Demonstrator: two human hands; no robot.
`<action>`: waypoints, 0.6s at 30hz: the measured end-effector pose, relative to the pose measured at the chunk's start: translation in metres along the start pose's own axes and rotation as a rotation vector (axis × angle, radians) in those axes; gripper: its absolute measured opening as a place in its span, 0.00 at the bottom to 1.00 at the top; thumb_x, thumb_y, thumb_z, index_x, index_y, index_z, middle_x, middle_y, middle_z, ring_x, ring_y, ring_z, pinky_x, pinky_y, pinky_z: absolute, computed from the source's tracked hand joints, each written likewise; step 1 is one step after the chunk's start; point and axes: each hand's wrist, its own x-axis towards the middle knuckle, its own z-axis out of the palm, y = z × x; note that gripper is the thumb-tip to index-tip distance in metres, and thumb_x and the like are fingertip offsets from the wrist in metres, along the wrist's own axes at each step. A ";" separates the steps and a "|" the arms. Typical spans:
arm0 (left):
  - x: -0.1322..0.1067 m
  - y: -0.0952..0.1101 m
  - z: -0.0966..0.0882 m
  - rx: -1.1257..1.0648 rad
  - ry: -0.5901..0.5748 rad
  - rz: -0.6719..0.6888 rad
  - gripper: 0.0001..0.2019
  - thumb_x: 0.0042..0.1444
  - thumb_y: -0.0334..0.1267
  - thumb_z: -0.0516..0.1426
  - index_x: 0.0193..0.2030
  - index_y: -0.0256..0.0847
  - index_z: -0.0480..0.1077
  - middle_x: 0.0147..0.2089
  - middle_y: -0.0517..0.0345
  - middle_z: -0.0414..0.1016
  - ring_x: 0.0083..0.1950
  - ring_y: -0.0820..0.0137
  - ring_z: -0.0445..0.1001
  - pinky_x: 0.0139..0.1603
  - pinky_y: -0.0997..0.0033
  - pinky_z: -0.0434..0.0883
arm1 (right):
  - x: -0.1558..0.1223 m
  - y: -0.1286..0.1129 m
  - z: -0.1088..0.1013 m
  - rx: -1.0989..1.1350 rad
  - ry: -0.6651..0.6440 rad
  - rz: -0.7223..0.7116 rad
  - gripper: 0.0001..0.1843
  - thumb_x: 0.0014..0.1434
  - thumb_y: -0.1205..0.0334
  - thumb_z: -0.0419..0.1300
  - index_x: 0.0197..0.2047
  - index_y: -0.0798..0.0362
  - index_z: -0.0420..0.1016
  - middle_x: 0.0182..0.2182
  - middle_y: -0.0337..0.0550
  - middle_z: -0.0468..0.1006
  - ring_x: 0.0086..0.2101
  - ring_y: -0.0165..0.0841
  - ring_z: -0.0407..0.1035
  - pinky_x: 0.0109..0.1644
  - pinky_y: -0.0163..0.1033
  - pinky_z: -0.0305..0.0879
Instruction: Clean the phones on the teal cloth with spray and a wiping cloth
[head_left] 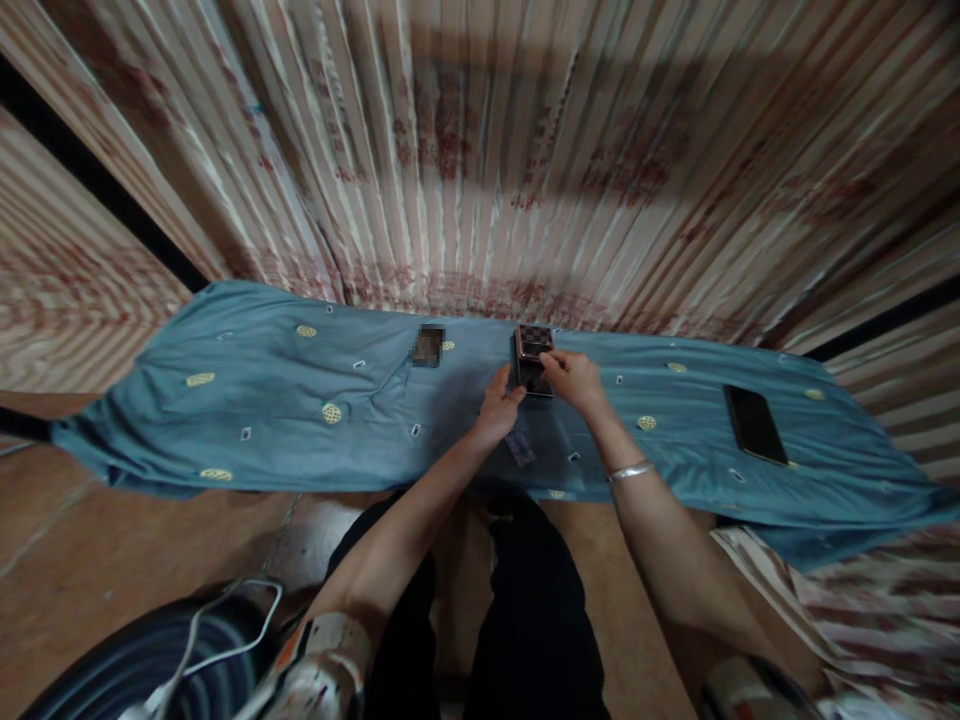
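A small dark box with a pinkish rim and a checkered top [535, 340] lies on the cloth, on or against a flat dark case [537, 380]. At its near right corner my right hand [576, 380] is closed in a pinch; the fingertips meet the box's edge. My left hand [498, 408] rests by the left side of the case, fingers stretched and apart, thumb touching the near left corner. Below that hand lies a clear plastic piece [521, 447], perhaps a wrapper. What the case contains, if anything, is hidden.
A blue patterned cloth [270, 410] covers the long table. A dark phone [756, 424] lies to the right, and a small blurred-out item [429, 345] to the left. Pleated curtains [480, 150] hang behind. A white cable [232, 640] crosses a black round object [150, 660] on the floor.
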 end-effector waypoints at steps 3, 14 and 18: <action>-0.020 0.004 -0.017 -0.059 0.026 -0.031 0.18 0.51 0.29 0.66 0.50 0.44 0.79 0.68 0.51 0.75 0.77 0.57 0.62 0.80 0.54 0.50 | -0.017 -0.019 0.014 0.279 -0.006 -0.041 0.22 0.66 0.50 0.58 0.24 0.48 0.81 0.25 0.39 0.84 0.31 0.34 0.75 0.36 0.35 0.63; -0.064 0.029 -0.068 -0.387 -0.002 -0.349 0.15 0.64 0.51 0.59 0.46 0.44 0.78 0.51 0.49 0.83 0.58 0.59 0.79 0.62 0.53 0.73 | -0.062 -0.078 0.066 1.305 -0.155 0.279 0.13 0.47 0.51 0.72 0.34 0.48 0.82 0.29 0.36 0.86 0.32 0.34 0.78 0.38 0.37 0.73; -0.066 0.036 -0.083 -0.495 -0.045 -0.392 0.14 0.64 0.51 0.60 0.44 0.42 0.78 0.44 0.51 0.83 0.49 0.62 0.82 0.59 0.52 0.76 | -0.075 -0.084 0.080 1.357 -0.146 0.291 0.13 0.47 0.59 0.69 0.39 0.46 0.83 0.34 0.35 0.88 0.37 0.35 0.81 0.43 0.39 0.75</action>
